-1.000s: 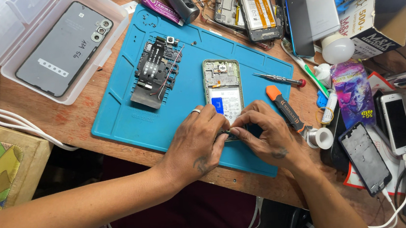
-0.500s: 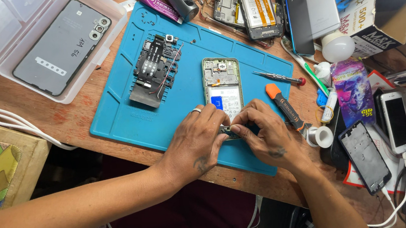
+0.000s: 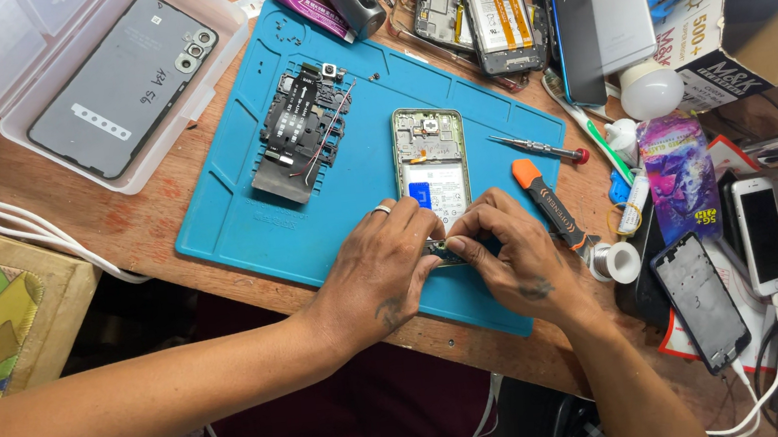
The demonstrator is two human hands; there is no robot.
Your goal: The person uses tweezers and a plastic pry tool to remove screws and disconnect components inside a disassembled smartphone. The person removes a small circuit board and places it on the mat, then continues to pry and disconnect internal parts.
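Both hands are working at the near end of an opened smartphone [image 3: 432, 171], which is lying back-off in the middle of the blue repair mat [image 3: 235, 215] on the wooden bench [image 3: 138, 216]. The left hand [image 3: 376, 278] and the right hand [image 3: 509, 259] are meeting fingertip to fingertip over a small dark part [image 3: 439, 250] at the phone's lower edge; each grip is pressed together, pinching that part, though what exactly it is cannot be told from here.

The risk I am seeing is in the pinch itself. A piece this small is likely sitting on a thin connector or flex, and uneven pressure from two sides could be bending or tearing it, or letting it spring off the mat into the clutter. The exposed board and white panel inside the phone are lying just beyond the fingertips, so a slip forward could be scraping them.

The orange-handled pry tool [image 3: 546, 200] is lying just beside the right hand, and the small precision screwdriver [image 3: 536, 147] near it; a nudge of the wrist could be rolling either one. The removed black inner cover [image 3: 301, 131] is resting well apart on the mat's left.
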